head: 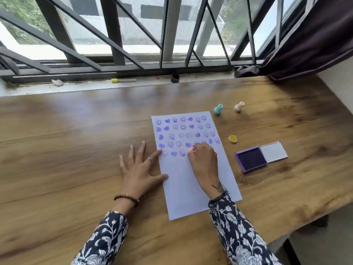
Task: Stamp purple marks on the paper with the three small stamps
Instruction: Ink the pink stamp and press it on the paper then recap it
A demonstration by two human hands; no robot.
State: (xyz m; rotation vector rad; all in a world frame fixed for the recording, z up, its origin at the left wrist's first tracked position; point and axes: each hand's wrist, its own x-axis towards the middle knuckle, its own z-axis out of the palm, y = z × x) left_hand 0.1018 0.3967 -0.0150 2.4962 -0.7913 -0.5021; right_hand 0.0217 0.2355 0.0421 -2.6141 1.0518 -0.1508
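A white paper (193, 180) lies on the wooden table, its upper half covered with rows of purple smileys and hearts. My right hand (204, 161) is shut on a small pink stamp (191, 150), pressed down on the paper in the fifth row, just right of a smiley mark. My left hand (140, 166) lies flat with fingers spread, index finger and thumb on the paper's left edge. A teal stamp (218, 109) and a cream stamp (239, 106) stand beyond the paper's top right corner. The open purple ink pad (251, 159) sits to the right.
A yellow smiley-faced cap (232, 139) stands between the paper and the ink pad, whose clear lid (273, 152) lies flipped open. A barred window and sill with a small black cap (175, 78) run along the table's far edge. A dark curtain (313, 39) hangs at right.
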